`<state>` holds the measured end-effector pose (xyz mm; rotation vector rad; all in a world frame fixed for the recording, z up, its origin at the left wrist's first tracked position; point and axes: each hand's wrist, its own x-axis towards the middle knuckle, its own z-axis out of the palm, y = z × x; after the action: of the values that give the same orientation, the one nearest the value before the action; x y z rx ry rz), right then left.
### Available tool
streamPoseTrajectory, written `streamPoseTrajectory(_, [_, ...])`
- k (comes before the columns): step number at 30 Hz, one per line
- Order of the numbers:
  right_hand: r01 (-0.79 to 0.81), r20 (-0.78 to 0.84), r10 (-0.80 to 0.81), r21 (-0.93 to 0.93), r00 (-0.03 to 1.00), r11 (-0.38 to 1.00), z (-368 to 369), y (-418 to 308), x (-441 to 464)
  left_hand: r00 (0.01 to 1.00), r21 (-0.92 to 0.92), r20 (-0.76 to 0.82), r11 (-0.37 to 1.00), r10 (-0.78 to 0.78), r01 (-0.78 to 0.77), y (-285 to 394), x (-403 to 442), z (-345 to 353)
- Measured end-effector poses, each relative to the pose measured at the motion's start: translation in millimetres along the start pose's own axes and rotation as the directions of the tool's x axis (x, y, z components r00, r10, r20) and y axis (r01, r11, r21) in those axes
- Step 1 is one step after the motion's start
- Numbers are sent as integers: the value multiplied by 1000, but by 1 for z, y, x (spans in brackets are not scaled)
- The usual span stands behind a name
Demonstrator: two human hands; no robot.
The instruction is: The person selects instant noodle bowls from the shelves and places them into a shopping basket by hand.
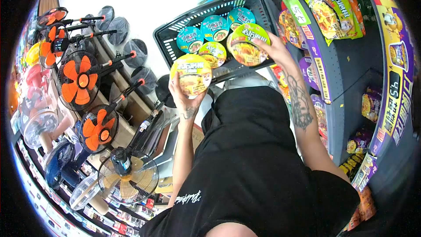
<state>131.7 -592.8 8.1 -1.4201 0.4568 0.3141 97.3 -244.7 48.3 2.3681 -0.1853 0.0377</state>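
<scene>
My left hand (189, 98) is wrapped round a yellow-lidded instant noodle bowl (192, 74), held in front of the near side of a black shopping basket (164, 39). My right hand (276, 47) grips a green-lidded instant noodle bowl (249, 46) over the basket's right part. Inside the basket, several teal-lidded noodle bowls (215, 27) sit in a row at the back. Between my hands, another yellow-green noodle bowl (212, 53) lies in the basket, nearer to me. The undersides of both held bowls are hidden.
Standing fans with orange blades (82, 80) line the left side. At right runs a dark store shelf (346, 77) with green noodle packets (332, 11) and price strips along its edges. More noodle bowls (289, 26) stand on the shelf close to the basket's right side.
</scene>
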Motion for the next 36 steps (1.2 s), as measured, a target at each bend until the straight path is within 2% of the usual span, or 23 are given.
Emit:
streamPoseTrajectory(1, [-22, -34, 19, -88, 999, 996, -4, 15, 13, 999, -32, 0, 999, -34, 34, -11, -4, -1])
streamPoseTrajectory(3, [-45, -77, 11, -458, 997, 888, -12, 57, 44, 998, -148, -41, 988, -51, 45, -29, -9, 0])
streamPoseTrajectory(6, [-82, -36, 74, -505, 997, 859, -15, 108, 78, 997, -135, -22, 988, -77, 74, -27, -13, -8])
streamPoseTrajectory(7, [-83, -32, 78, -503, 996, 860, -13, 113, 79, 997, -110, -20, 991, -78, 75, -28, -14, -10])
streamPoseTrajectory(9, [-211, 28, 223, -222, 974, 952, -7, 121, 84, 993, -162, -38, 981, -110, 102, -26, -18, -4])
streamPoseTrajectory(11, [-272, 21, 280, -175, 960, 946, -4, 128, 88, 995, -137, -29, 986, -99, 94, -16, -20, -2])
streamPoseTrajectory(12, [-337, 3, 340, -126, 940, 933, -3, 127, 88, 987, -261, -32, 954, -160, 146, -2, -18, 0])
streamPoseTrajectory(13, [-400, -13, 400, -77, 916, 913, -5, 132, 89, 985, -259, -35, 954, -167, 153, -2, -19, 0])
streamPoseTrajectory(14, [-387, 48, 384, 80, 922, 919, -8, 152, 95, 993, -164, -21, 980, -114, 109, -3, -20, -2])
streamPoseTrajectory(15, [-393, 52, 389, 80, 920, 916, -9, 155, 94, 998, -67, 2, 996, -63, 63, -5, -23, -4])
streamPoseTrajectory(17, [-337, 90, 331, 53, 939, 940, -7, 159, 101, 991, -172, 0, 976, -133, 131, -6, -26, 4])
streamPoseTrajectory(18, [-283, 67, 287, -60, 956, 957, -8, 156, 100, 993, -162, 1, 980, -116, 115, -5, -26, 5])
streamPoseTrajectory(19, [-283, 70, 287, -61, 955, 957, -6, 155, 99, 995, -153, 4, 983, -99, 98, -6, -26, 5])
streamPoseTrajectory(22, [-101, 65, 122, -264, 990, 959, -5, 164, 103, 994, -168, 27, 980, -104, 107, -7, -25, 5])
streamPoseTrajectory(26, [-194, -11, 201, -323, 980, 926, -7, 174, 104, 992, -135, 35, 983, -117, 121, -11, -27, 8])
streamPoseTrajectory(27, [-197, -12, 205, -322, 979, 926, -10, 177, 106, 988, -210, 41, 966, -148, 153, -12, -29, 11])
streamPoseTrajectory(28, [-230, -62, 232, -516, 971, 825, -12, 180, 109, 983, -283, 48, 941, -177, 183, -14, -29, 13])
streamPoseTrajectory(29, [-257, -116, 247, -683, 962, 684, -13, 183, 111, 983, -283, 50, 941, -177, 184, -16, -29, 15])
streamPoseTrajectory(31, [-263, -169, 205, -710, 964, 653, -6, 176, 105, 991, -174, -10, 977, -130, 126, -12, -25, 13])
streamPoseTrajectory(33, [-322, -345, 68, -760, 936, 565, 9, 151, 93, 989, -183, 24, 972, -147, 149, -12, -25, 13])
streamPoseTrajectory(34, [-268, -334, -16, -784, 943, 561, 13, 145, 87, 985, -195, 58, 966, -161, 170, -13, -25, 14])
streamPoseTrajectory(35, [-268, -335, -16, -782, 942, 562, 17, 143, 84, 985, -194, 59, 966, -160, 169, -13, -25, 15])
streamPoseTrajectory(36, [-48, -139, -129, -841, 982, 538, 19, 141, 82, 989, -165, 49, 976, -139, 145, -14, -24, 17])
